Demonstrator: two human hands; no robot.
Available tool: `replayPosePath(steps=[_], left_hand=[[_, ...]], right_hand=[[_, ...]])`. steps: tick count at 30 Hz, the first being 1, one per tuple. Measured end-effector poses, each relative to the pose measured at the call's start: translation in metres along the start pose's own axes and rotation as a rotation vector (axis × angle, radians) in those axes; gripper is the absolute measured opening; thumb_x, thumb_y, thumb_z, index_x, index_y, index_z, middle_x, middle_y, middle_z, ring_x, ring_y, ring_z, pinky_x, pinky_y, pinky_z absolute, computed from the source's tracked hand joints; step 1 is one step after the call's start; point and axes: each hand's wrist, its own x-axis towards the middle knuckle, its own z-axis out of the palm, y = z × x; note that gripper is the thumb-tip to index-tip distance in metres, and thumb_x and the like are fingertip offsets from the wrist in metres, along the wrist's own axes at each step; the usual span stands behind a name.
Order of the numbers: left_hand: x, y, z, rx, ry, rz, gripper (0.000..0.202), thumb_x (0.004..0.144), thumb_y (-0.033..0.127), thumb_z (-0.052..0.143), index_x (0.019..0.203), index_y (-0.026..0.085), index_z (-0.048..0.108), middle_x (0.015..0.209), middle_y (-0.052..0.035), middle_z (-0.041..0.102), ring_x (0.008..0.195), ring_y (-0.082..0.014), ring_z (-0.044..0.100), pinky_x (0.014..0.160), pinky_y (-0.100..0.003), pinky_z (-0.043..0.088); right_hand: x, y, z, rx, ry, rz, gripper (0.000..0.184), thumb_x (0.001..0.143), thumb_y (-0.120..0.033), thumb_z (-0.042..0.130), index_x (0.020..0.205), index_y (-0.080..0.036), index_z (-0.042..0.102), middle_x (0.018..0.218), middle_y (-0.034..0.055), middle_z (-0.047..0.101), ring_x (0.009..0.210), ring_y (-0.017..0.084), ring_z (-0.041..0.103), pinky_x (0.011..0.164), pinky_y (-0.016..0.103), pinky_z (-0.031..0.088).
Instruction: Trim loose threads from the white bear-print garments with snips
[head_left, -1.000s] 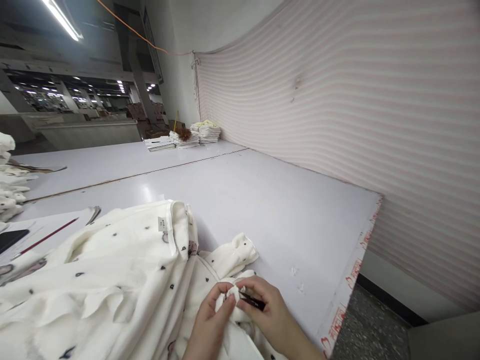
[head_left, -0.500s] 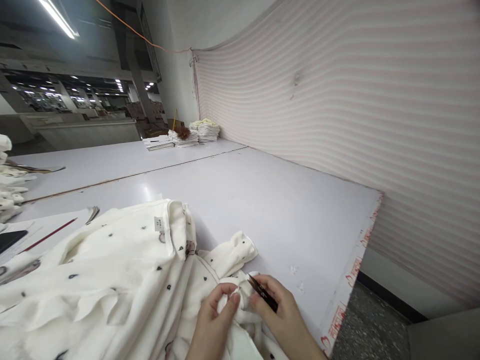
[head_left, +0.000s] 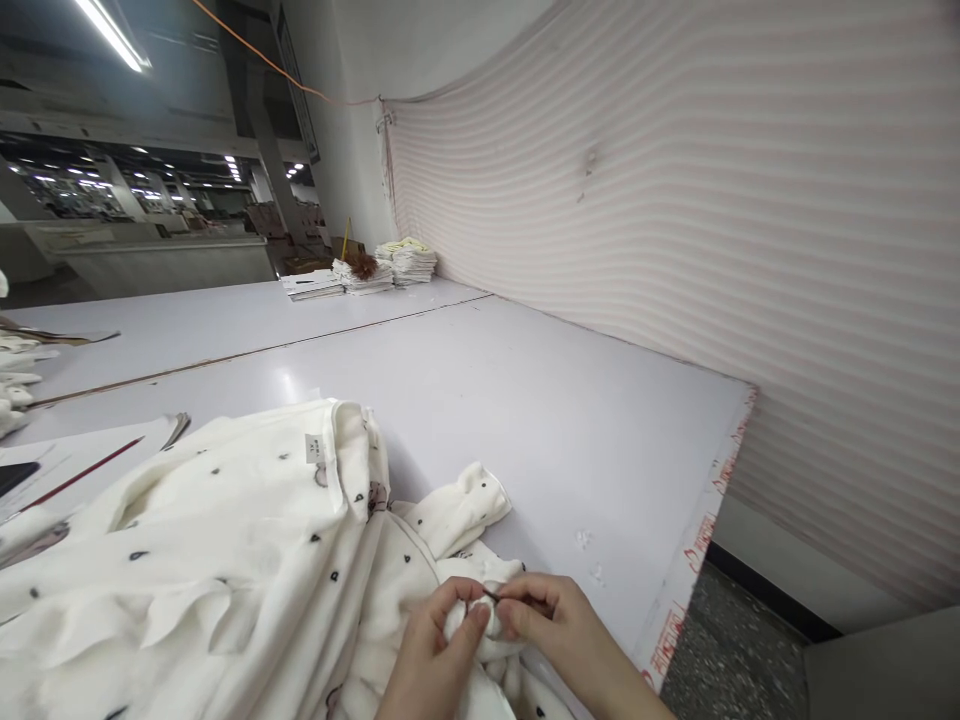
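Observation:
My left hand (head_left: 441,640) pinches a gathered fold of a white garment (head_left: 262,520) printed with small dark marks. Close against it, my right hand (head_left: 551,625) is closed around black thread snips (head_left: 492,595); only the dark tip shows, at the fold between both hands, and the rest is hidden by the fingers. A sleeve-like part (head_left: 461,510) of the garment lies beyond the hands. On its upper edge sits a small grey label (head_left: 313,448).
Left of the garment lie papers (head_left: 97,450) with a dark red pencil (head_left: 75,478) and a dark flat object (head_left: 15,475). Stacks of folded white cloth (head_left: 405,264) stand at the table's far end. Striped sheeting (head_left: 637,200) covers the wall; small lint bits (head_left: 583,540) lie right.
My right hand has turned and moved slightly left, bringing the snips' tip down to the fold at my left fingers. The snips' body, visible before, is now mostly hidden.

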Motion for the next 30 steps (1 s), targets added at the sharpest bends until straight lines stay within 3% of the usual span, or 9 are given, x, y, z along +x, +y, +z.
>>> replayPosePath(steps=[3,5,7,10,13,17,20,24,30], left_hand=[[-0.005,-0.004,0.010,0.191,0.102,0.231,0.034,0.088,0.049,0.045,0.080,0.020,0.060,0.074,-0.0034,0.061,0.070,-0.0206,0.057,0.066,-0.029,0.045],[-0.008,-0.005,0.015,0.266,0.116,0.349,0.033,0.091,0.046,0.039,0.080,0.021,0.058,0.075,-0.0042,0.061,0.070,-0.0202,0.058,0.066,-0.029,0.045],[-0.008,-0.005,0.015,0.272,0.071,0.307,0.033,0.094,0.044,0.034,0.079,0.022,0.055,0.070,-0.0021,0.059,0.064,-0.0185,0.057,0.062,-0.028,0.044],[-0.004,-0.005,0.010,0.253,0.075,0.210,0.028,0.092,0.043,0.039,0.087,0.021,0.057,0.073,-0.0023,0.061,0.065,-0.0193,0.059,0.063,-0.029,0.046],[0.001,-0.006,0.008,0.246,0.106,0.200,0.026,0.087,0.039,0.047,0.102,0.022,0.059,0.089,-0.0057,0.067,0.071,-0.0213,0.062,0.067,-0.032,0.049],[0.004,0.001,0.016,0.282,0.199,0.226,0.032,0.079,0.034,0.059,0.108,0.020,0.058,0.105,-0.0097,0.066,0.098,-0.0282,0.061,0.086,-0.041,0.047],[0.006,0.014,0.023,0.334,0.204,0.246,0.023,0.075,0.021,0.058,0.097,0.020,0.058,0.097,-0.0077,0.064,0.092,-0.0272,0.061,0.080,-0.040,0.048],[0.006,0.022,0.025,0.298,0.152,0.334,0.013,0.077,0.015,0.050,0.084,0.021,0.058,0.093,-0.0057,0.059,0.086,-0.0219,0.060,0.075,-0.032,0.049],[-0.004,0.016,0.016,0.244,0.240,0.432,0.009,0.087,0.021,0.044,0.081,0.022,0.051,0.080,-0.0025,0.057,0.068,-0.0174,0.055,0.053,-0.023,0.041]], right_hand=[[0.026,0.011,-0.011,-0.083,0.193,-0.040,0.023,0.082,-0.037,0.060,0.082,-0.016,0.069,0.073,0.0021,0.065,0.073,0.019,0.060,0.067,0.027,0.047],[0.056,0.019,-0.019,-0.146,0.339,-0.067,0.031,0.074,-0.037,0.066,0.098,-0.017,0.065,0.089,0.0048,0.064,0.088,0.023,0.058,0.077,0.031,0.045],[0.086,0.026,-0.026,-0.168,0.380,-0.065,0.030,0.066,-0.030,0.069,0.093,-0.018,0.066,0.094,0.0052,0.063,0.096,0.025,0.055,0.083,0.033,0.041],[0.107,0.030,-0.031,-0.143,0.344,-0.054,0.012,0.065,-0.029,0.067,0.064,-0.019,0.061,0.070,-0.0005,0.060,0.077,0.021,0.056,0.075,0.031,0.041],[0.090,0.025,-0.028,-0.050,0.295,-0.050,0.020,0.076,-0.036,0.062,0.065,-0.020,0.056,0.057,-0.0045,0.057,0.064,0.016,0.052,0.067,0.027,0.039],[0.044,0.008,-0.013,0.146,0.199,0.006,0.025,0.079,-0.044,0.063,0.080,-0.019,0.058,0.063,-0.0033,0.060,0.059,0.013,0.053,0.058,0.023,0.040],[0.022,-0.006,0.000,0.286,0.147,0.053,0.030,0.078,-0.046,0.067,0.085,-0.019,0.056,0.062,-0.0045,0.055,0.054,0.011,0.051,0.052,0.021,0.040],[0.015,-0.014,0.007,0.421,0.109,0.072,0.032,0.079,-0.047,0.068,0.083,-0.019,0.054,0.062,-0.0053,0.053,0.055,0.009,0.049,0.051,0.018,0.037],[0.011,-0.014,-0.002,-0.008,0.335,-0.140,0.036,0.090,-0.045,0.054,0.067,-0.018,0.052,0.058,-0.0028,0.057,0.057,0.012,0.048,0.060,0.023,0.038]])
